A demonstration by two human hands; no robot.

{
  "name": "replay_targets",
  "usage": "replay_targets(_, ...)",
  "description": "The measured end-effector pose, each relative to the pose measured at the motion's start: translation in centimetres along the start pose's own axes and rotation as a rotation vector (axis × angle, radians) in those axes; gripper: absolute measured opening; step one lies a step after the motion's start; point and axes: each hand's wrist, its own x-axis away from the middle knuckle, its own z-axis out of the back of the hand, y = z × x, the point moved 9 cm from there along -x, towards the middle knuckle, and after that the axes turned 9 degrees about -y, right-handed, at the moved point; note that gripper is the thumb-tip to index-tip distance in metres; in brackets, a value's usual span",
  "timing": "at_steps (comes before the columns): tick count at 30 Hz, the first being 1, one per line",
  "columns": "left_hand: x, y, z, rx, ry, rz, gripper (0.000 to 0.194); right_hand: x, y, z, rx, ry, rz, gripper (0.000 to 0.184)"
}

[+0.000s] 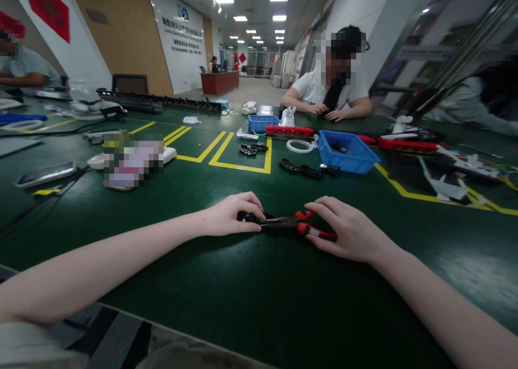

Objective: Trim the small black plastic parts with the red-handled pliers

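My left hand (231,214) is closed around a small black part (247,217) just above the green table. Fingers of my right hand (348,226) wrap the red and black handles of a pair of long-nose pliers (286,223). The pliers' jaws point left and reach the black part at my left fingertips. Whether the jaws grip it, I cannot tell. Beyond my hands lie other black parts (300,168), and a smaller group of black pieces (252,149) rests inside a yellow tape outline.
A blue bin (347,152) with a dark item inside stands behind my right hand, next to a white ring (300,146). A phone (135,164) is propped at left. Across the green table (259,293) sits a person (329,83) with hands on a dark object.
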Motion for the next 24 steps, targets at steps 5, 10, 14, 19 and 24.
replay_targets(5,0.0,0.0,0.0,0.01,0.009,0.029,0.016,0.3,1.0,0.6,-0.012,0.051,-0.029,0.044)
replay_targets(10,0.0,0.3,0.0,-0.021,0.028,0.041,0.016,1.0,2.7,0.9,-0.044,0.118,-0.098,0.042)
replay_targets(14,-0.1,0.6,-0.1,-0.049,0.013,0.02,0.016,1.2,3.7,1.0,-0.051,0.136,-0.17,0.039)
replay_targets(19,-0.1,0.6,-0.4,-0.054,-0.017,0.02,0.023,1.3,3.6,1.4,0.015,0.15,-0.166,0.041)
replay_targets(24,0.1,2.4,0.5,-0.185,0.091,0.026,0.048,1.3,3.5,1.7,0.091,0.162,-0.16,0.043)
